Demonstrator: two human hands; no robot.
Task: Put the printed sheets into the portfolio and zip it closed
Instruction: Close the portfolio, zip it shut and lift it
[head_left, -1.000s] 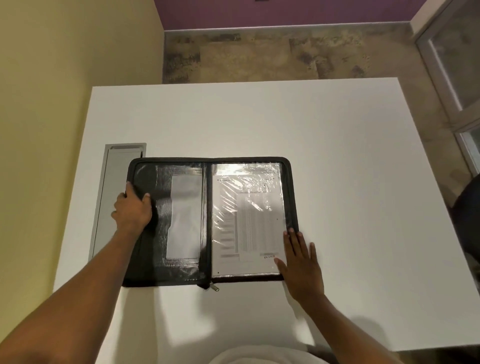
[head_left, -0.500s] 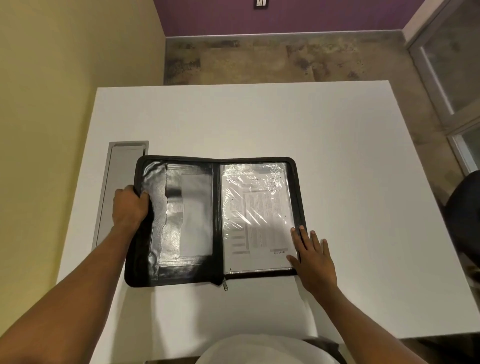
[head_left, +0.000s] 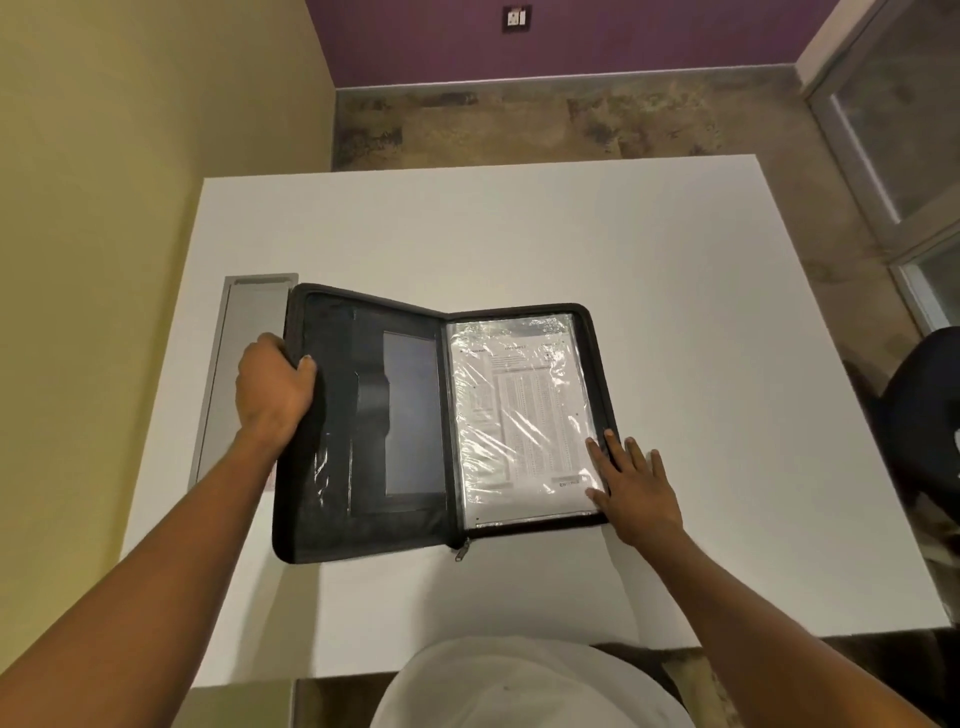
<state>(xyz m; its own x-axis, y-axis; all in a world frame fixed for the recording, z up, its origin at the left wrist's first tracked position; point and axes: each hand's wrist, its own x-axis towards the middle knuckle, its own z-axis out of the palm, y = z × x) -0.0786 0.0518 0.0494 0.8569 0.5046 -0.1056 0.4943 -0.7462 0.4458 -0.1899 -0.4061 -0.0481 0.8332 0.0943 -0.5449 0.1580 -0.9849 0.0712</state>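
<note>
A black zip portfolio (head_left: 363, 525) lies open on the white table (head_left: 519, 234). Its right half holds the printed sheets (head_left: 519, 410) under a clear plastic sleeve. My left hand (head_left: 272, 389) grips the outer edge of the left cover, which is raised off the table and tilted inward. My right hand (head_left: 631, 483) rests flat, fingers spread, on the lower right corner of the right half, touching the sleeve and the zip edge. A metal zip pull (head_left: 461, 551) hangs at the bottom of the spine.
A grey metal cable flap (head_left: 244, 332) is set into the table, left of the portfolio. A yellow wall runs along the left. A dark chair (head_left: 930, 405) stands by the table's right edge. My white shirt (head_left: 519, 686) shows at the near edge.
My left hand has lifted the left cover from flat to tilted upward and inward. My right hand has stayed pressed on the lower right corner.
</note>
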